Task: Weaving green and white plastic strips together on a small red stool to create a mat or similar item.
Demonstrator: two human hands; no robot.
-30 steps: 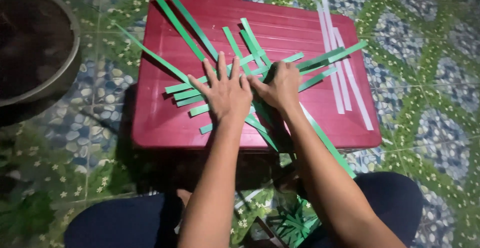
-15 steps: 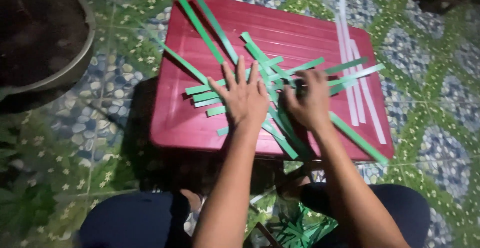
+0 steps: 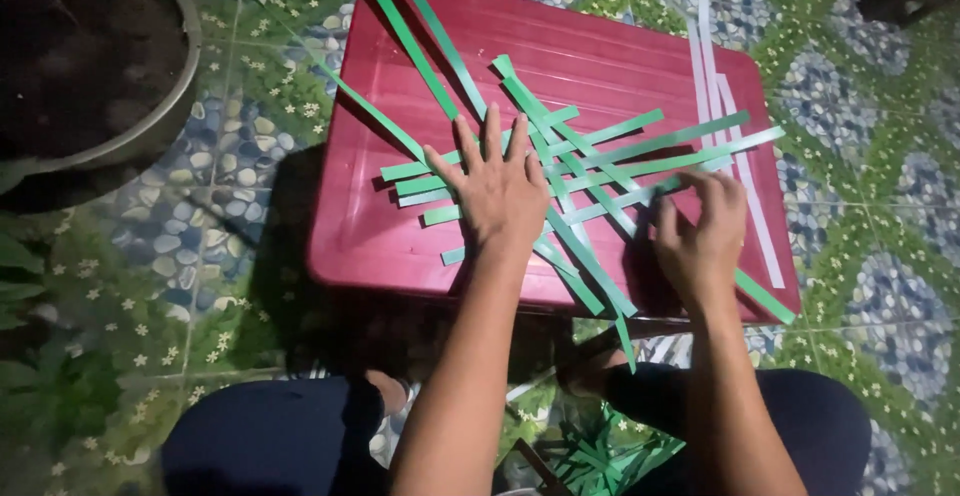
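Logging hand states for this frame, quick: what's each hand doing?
Left hand: open, flat, pressing on the green strips.
Right hand: fingers curled, pinching a green strip end.

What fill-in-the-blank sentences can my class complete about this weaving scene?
1. The left hand presses flat on the ____ strips.
2. The strips lie on a ____ lid.
3. The right hand pinches the end of one ____.
4. A few white strips lie along the lid's ____ edge.

Missing words: green; red; strip; right
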